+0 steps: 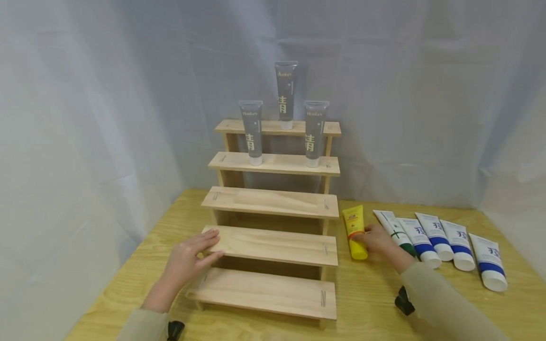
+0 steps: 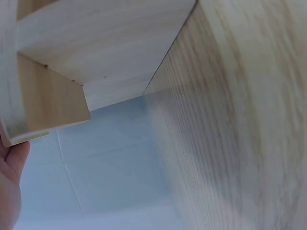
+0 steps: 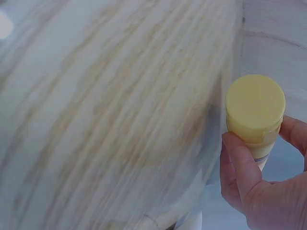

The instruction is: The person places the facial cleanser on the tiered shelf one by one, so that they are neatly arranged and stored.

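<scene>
A five-step wooden display stand (image 1: 273, 201) occupies the middle of the table. My left hand (image 1: 189, 258) grips the left end of its second step from the bottom, fingers on top and thumb at the front edge; in the left wrist view the thumb (image 2: 18, 155) touches the board. To the right of the stand, my right hand (image 1: 379, 241) pinches a yellow squeeze tube (image 1: 354, 222) near its capped end. The right wrist view shows its round yellow cap (image 3: 255, 103) close up, with fingers and thumb on both sides of the tube.
One clear gel tube (image 1: 286, 92) stands on the top step; two more, left (image 1: 252, 130) and right (image 1: 315, 132), stand one step lower. Right of my hand lie a white tube with a green cap (image 1: 394, 232) and several white-and-blue tubes (image 1: 458, 244). Pale curtains (image 1: 405, 118) hang behind.
</scene>
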The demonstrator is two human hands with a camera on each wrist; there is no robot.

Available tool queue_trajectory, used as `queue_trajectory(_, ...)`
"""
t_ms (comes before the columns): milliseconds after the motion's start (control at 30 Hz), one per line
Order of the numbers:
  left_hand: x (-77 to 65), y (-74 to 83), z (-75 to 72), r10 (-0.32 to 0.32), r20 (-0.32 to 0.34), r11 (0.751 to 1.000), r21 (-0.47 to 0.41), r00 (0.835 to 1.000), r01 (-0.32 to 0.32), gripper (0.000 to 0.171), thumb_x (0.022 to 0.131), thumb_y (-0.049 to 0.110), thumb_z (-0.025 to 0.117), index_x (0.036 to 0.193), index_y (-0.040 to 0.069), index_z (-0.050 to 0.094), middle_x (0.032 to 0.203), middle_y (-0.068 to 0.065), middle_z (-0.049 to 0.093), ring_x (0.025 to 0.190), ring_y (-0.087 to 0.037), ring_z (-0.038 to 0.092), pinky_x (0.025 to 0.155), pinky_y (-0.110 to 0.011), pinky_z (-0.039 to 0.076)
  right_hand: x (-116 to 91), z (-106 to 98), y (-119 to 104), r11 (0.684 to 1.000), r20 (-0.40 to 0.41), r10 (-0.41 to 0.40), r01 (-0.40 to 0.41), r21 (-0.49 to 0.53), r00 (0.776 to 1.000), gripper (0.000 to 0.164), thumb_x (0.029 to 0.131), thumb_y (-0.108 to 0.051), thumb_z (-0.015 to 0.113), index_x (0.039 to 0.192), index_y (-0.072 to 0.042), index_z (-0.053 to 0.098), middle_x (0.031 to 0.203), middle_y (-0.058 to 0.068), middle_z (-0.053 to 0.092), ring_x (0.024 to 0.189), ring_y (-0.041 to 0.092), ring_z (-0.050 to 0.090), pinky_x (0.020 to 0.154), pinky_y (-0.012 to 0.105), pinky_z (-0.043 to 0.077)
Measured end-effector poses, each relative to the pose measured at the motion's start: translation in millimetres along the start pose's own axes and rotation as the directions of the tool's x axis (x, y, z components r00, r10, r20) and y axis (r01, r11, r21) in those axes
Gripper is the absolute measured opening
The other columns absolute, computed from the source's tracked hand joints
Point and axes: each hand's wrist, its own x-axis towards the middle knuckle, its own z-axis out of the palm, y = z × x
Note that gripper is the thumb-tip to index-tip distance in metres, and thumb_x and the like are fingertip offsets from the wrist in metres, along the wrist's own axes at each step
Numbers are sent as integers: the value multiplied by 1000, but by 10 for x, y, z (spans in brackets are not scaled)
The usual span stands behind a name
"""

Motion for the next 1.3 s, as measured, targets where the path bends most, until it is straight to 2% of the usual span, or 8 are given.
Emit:
queue_trajectory(133, -3, -2, -1, -3, -1, 1000, -6, 1000, 3, 57, 82, 51, 51, 90, -4, 67, 99, -16, 63, 87, -29, 62, 71, -40, 51, -18, -51, -15, 996, -2, 14, -14, 92, 1000, 54, 80, -21, 63, 117, 13, 43, 100, 24, 54, 79, 24, 54, 67, 33, 52)
queue_trajectory(233, -8, -4, 0, -3, -4, 1000, -13, 1000, 3, 56, 82, 50, 52, 91, -4, 67, 99, -16, 63, 87, -28, 62, 71, -39, 51, 55, -59, 44, 985, -16, 17, -14, 171, 1000, 60, 79, -22, 65, 122, 11, 40, 106, 25, 52, 81, 26, 55, 66, 31, 53)
queue_trajectory(400, -4, 0, 2, 8, -15, 1000, -16, 1000, -9, 57, 82, 50, 51, 90, -4, 67, 99, -16, 63, 86, -28, 62, 70, -39, 51, 472, 4, 445, 960, -86, -29, 52, 276, 996, 77, 72, -35, 73, 128, 4, 37, 111, 23, 52, 85, 25, 56, 60, 26, 52)
queue_trajectory(567, -7, 7, 1, 9, -20, 1000, -19, 1000, -10, 57, 83, 51, 50, 89, -4, 67, 98, -16, 63, 86, -29, 62, 70, -39, 51, 776, 21, 750, 938, -150, -68, 114, 328, 986, 94, 63, -48, 74, 135, -4, 30, 116, 17, 49, 95, 28, 53, 72, 37, 53)
queue_trajectory(733, -16, 3, 5, -6, -13, 1000, -19, 1000, 6, 56, 82, 50, 52, 90, -3, 67, 99, -16, 63, 86, -29, 62, 70, -39, 51, 807, -16, 832, 910, -208, -88, 164, 380, 974, 96, 60, -52, 75, 135, -11, 31, 117, 13, 48, 99, 30, 51, 76, 43, 51)
queue_trajectory(933, -26, -6, 10, -14, -9, 1000, -18, 1000, 13, 56, 82, 50, 52, 90, -3, 67, 100, -15, 63, 87, -29, 62, 71, -40, 51, 759, -44, 838, 878, -260, -123, 227, 422, 958, 84, 59, -50, 76, 130, -24, 39, 109, 3, 53, 94, 24, 54, 70, 38, 53)
queue_trajectory(1067, -24, -9, 12, -12, -10, 1000, -17, 1000, 12, 57, 82, 51, 51, 90, -3, 68, 100, -15, 63, 87, -29, 62, 70, -40, 51, 737, -62, 847, 869, -295, -149, 267, 416, 944, 78, 61, -50, 75, 128, -30, 41, 108, -2, 54, 93, 22, 55, 70, 37, 53)
queue_trajectory(1300, -9, -3, 7, -16, 3, 1000, -18, 1000, 16, 56, 82, 50, 52, 90, -4, 67, 100, -16, 63, 88, -29, 62, 71, -40, 51, 710, -102, 863, 836, -363, -200, 351, 421, 910, 74, 63, -46, 76, 127, -32, 42, 112, -2, 55, 97, 19, 55, 73, 35, 53)
